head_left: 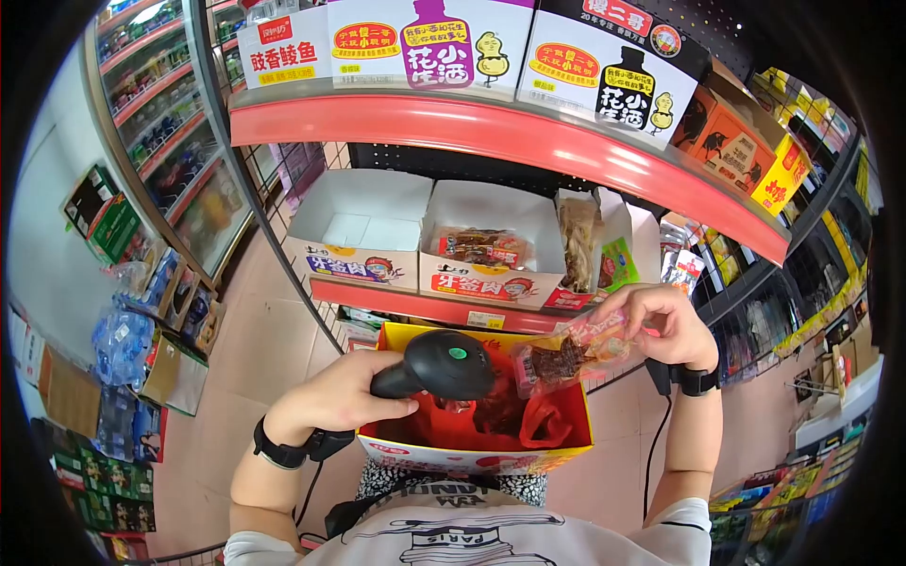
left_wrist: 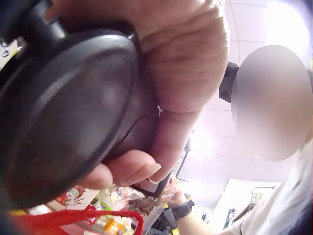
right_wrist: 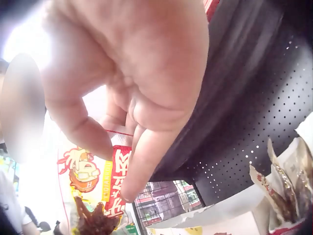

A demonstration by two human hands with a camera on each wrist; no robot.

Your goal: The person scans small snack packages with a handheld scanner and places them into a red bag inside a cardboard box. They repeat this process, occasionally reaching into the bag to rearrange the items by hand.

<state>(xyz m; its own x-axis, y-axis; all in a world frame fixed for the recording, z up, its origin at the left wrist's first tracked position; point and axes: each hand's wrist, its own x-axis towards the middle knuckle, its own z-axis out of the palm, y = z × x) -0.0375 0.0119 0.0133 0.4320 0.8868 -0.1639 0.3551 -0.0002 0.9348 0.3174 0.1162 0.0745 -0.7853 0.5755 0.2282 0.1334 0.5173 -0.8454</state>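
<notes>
My left hand [head_left: 342, 391] grips a black barcode scanner [head_left: 445, 363] by its handle, with the scanner's head above a yellow and red cardboard box [head_left: 570, 458]. In the left wrist view, fingers curl round the scanner's handle [left_wrist: 139, 134]. My right hand [head_left: 665, 325] pinches the top of a clear snack packet [head_left: 552, 366] between thumb and fingers. Dark brown pieces of food show through the packet, and a cartoon face is printed on it in the right wrist view. The packet hangs over the box's right side. Inside the box lies a red plastic bag [head_left: 545, 423].
Ahead, a red-edged shelf [head_left: 415, 304] bears a white carton [head_left: 359, 212], a second carton [head_left: 491, 283] with packets inside, and upright packets [head_left: 578, 236]. Above juts a higher red shelf edge [head_left: 510, 137]. Bottled water packs [head_left: 123, 349] stand on the left.
</notes>
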